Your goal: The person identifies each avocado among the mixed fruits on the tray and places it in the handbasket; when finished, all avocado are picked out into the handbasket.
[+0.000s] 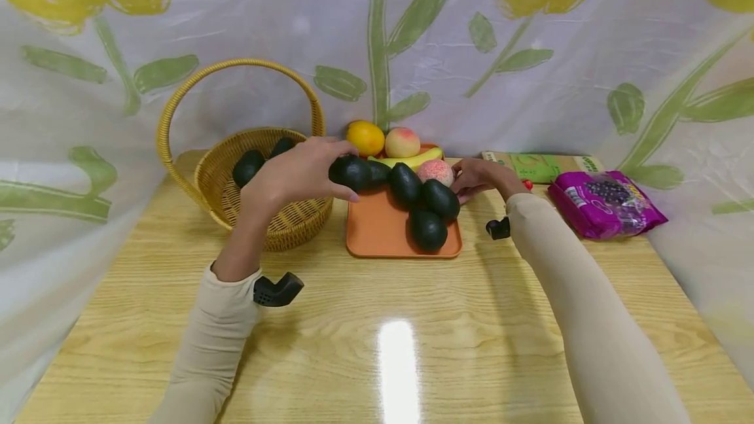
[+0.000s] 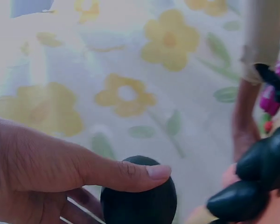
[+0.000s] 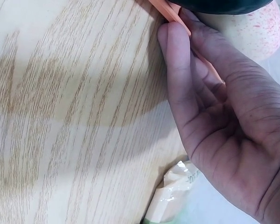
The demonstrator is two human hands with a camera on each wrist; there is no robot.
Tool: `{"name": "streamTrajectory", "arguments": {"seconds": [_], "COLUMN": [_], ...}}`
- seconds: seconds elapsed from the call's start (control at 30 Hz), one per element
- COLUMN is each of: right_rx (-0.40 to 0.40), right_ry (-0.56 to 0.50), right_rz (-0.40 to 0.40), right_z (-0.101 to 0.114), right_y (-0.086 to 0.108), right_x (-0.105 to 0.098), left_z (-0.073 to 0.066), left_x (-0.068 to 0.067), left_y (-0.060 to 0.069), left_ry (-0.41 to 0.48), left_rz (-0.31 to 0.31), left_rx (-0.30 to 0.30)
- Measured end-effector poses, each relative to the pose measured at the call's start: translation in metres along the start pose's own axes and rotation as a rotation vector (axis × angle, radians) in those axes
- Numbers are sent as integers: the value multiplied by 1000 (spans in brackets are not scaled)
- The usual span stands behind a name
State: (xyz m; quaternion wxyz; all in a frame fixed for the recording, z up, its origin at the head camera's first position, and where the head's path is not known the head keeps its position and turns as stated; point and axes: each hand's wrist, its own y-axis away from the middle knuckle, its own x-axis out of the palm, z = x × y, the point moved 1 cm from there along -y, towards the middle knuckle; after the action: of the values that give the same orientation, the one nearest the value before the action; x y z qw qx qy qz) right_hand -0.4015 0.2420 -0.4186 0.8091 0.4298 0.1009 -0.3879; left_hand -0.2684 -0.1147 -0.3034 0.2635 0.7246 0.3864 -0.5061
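My left hand (image 1: 294,172) grips a dark green avocado (image 2: 139,200) between thumb and fingers, over the left side of an orange tray (image 1: 377,234). My right hand (image 1: 476,175) pinches the tray's right rim, thumb on top and fingers beneath, as the right wrist view shows. Several more avocados (image 1: 428,230) lie on the tray, together with a speckled peach (image 1: 434,173), another peach (image 1: 402,142), a yellow-orange fruit (image 1: 365,139) and a banana (image 1: 412,159). Just left of the tray stands a wicker basket (image 1: 300,233) holding avocados (image 1: 248,167); my left forearm partly hides it.
A tall handle (image 1: 241,63) arches over the basket. To the right lie a purple grape packet (image 1: 607,205), a green packet (image 1: 538,166) and a small red item (image 1: 527,184). Flowered cloth (image 1: 235,12) hangs behind the wooden table (image 1: 330,332).
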Motion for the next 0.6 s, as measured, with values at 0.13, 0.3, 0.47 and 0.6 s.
{"name": "streamTrajectory", "arguments": {"seconds": [0.13,0.3,0.47,0.6], "right_rx": [0,-2,4,7], "right_ry": [-8,-4,2,6], "right_rz": [0,8,5,4], "right_z": [-1,-2,-2,-1], "right_y": [-1,-4,-3,-2], "right_x": [0,0,-1,-1], "left_z": [18,48,75,89], "left_x": [-16,-29,-34,-35], "left_y": [14,28,35,39], "left_ry": [4,-8,-32,-65], "left_rz": [-68,-57,28,88], "left_rx": [-73,-181,-296,-361]}}
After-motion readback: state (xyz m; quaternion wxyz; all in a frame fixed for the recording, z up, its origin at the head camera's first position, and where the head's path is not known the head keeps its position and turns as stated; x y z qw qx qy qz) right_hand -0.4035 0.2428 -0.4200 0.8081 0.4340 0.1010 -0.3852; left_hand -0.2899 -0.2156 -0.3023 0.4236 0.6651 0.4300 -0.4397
